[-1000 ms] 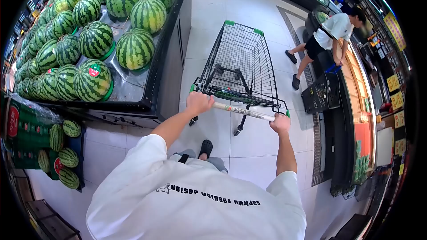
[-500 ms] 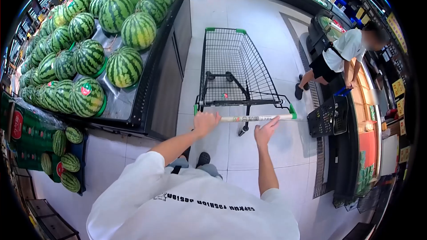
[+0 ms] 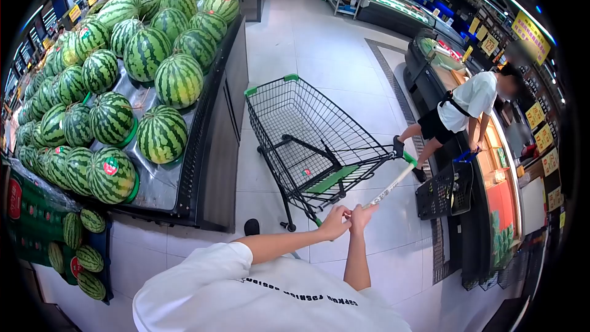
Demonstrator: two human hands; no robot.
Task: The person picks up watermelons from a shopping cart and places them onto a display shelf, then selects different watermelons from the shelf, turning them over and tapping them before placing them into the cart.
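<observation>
Both forearms reach forward and meet at the near end of the cart handle point(image 3: 388, 189), the left hand point(image 3: 335, 224) and right hand point(image 3: 361, 215) touching and curled around it, the shopping cart point(image 3: 307, 141) angled beside the watermelon display point(image 3: 123, 86).

bright overhead store light | sharp | fisheye edges, black corners

The cart point(image 3: 310, 141) is black wire with green corner caps and a green seat flap; its handle point(image 3: 387, 190) is white with green ends. The watermelons point(image 3: 161, 134) on the left show dark and light green stripes, some with red stickers. The basket point(image 3: 444, 190) on the right is black.
</observation>
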